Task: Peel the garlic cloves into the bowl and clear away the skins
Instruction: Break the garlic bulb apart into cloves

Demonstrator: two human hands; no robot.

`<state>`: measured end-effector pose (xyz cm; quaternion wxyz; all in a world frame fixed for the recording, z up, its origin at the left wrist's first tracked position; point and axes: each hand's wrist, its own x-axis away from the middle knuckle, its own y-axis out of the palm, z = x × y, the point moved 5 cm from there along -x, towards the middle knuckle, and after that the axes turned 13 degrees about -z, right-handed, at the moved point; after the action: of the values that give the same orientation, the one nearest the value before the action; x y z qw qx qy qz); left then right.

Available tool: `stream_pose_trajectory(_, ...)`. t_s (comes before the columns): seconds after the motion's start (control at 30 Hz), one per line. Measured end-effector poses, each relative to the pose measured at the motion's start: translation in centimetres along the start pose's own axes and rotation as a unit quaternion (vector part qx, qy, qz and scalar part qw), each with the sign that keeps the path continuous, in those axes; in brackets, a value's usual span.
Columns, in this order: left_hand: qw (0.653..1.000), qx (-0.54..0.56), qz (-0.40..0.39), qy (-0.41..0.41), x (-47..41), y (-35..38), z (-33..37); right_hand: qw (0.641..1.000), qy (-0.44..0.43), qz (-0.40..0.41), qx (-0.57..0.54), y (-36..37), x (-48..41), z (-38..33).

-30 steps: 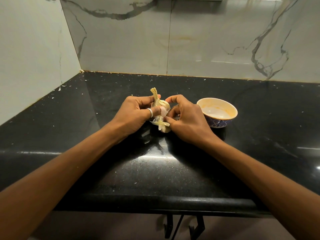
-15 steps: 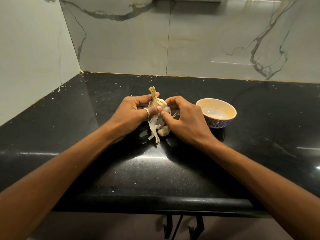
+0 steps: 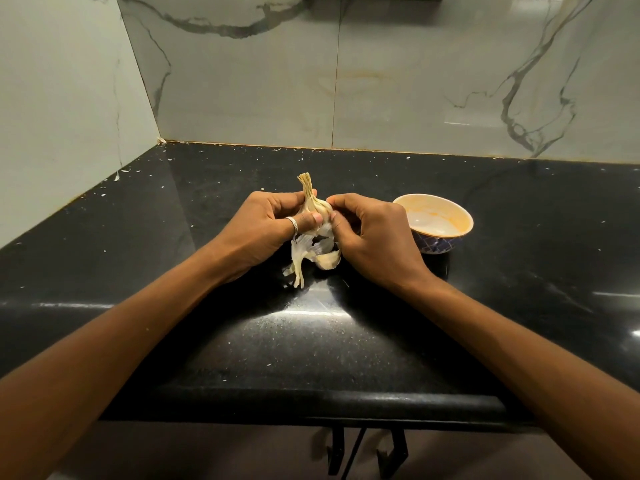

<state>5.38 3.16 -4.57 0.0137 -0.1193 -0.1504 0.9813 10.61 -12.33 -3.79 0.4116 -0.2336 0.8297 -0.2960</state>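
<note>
Now, garlic bulb [image 3: 316, 211]: held up above the black countertop [image 3: 173, 271] between both hands, its dry stem [image 3: 306, 183] pointing up and away from the person.
Left hand [image 3: 266, 230]: fingers curled round the bulb's left side, thumb pressed on its front; a silver ring [image 3: 293, 224] sits on the thumb.
Right hand [image 3: 374, 237]: fingers bent inward, tips pinching the bulb's right side at its upper shoulder and lower edge.
Skins [image 3: 299, 258]: pale papery strips hang down from the bulb below the left thumb, ends near the counter.
Loose clove [image 3: 327, 260]: just under the bulb, beside the right palm; whether it rests on the counter or hangs by skin, I cannot tell.
Bowl [image 3: 465, 216]: cream inside, blue pattern outside, standing on the counter just right of the right hand, not touching it.
Counter surface: glossy, with small white flecks scattered toward the back edge.
Wall [image 3: 415, 81]: grey marble-look tiles with dark veins behind and to the left.
</note>
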Motion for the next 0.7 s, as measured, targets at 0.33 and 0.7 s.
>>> stream_pose_trajectory(0.33, 0.999, -0.024, -0.033, 0.004, 0.35, 0.49, 0.43, 0.999, -0.033, -0.014, 0.023, 0.07, 0.04, -0.58)
stream_pose_trajectory(0.7, 0.997, -0.042, -0.065, 0.0, 0.46, 0.81, 0.42, 0.994, -0.052, -0.04, 0.086, 0.43, 0.02, -0.82)
